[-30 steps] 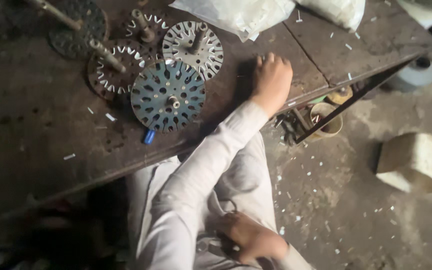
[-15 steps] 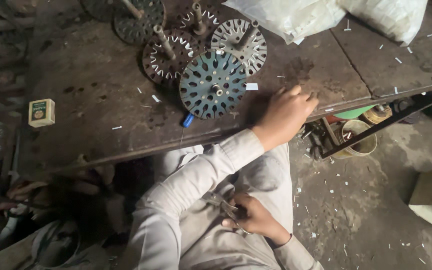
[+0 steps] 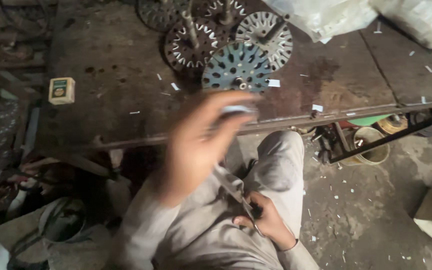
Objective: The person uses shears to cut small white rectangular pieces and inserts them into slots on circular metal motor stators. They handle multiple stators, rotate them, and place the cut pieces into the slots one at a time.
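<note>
The left hand [image 3: 201, 145] is raised in front of the near edge of the dark workbench [image 3: 106, 75], badly blurred by motion. Its fingers curl around what looks like a small pale object [image 3: 236, 109] at the fingertips, though the blur makes it hard to tell what that is. The right hand [image 3: 263, 220] rests low on the lap, fingers closed around a pair of scissors [image 3: 238, 192] whose blades point up toward the left hand.

On the workbench, a blue-grey round perforated disc [image 3: 237, 67] lies close to the near edge, just beyond the left hand. Behind it, toward the far edge, lie a lighter slotted disc [image 3: 266, 32] and a darker slotted disc [image 3: 188, 45], overlapping one another. A small box [image 3: 61, 90] sits near the bench's left edge. White plastic bags [image 3: 326, 15] lie at the far right corner. Under the bench's right end stands a round tin [image 3: 371, 145] on the dusty floor [image 3: 376, 215].
</note>
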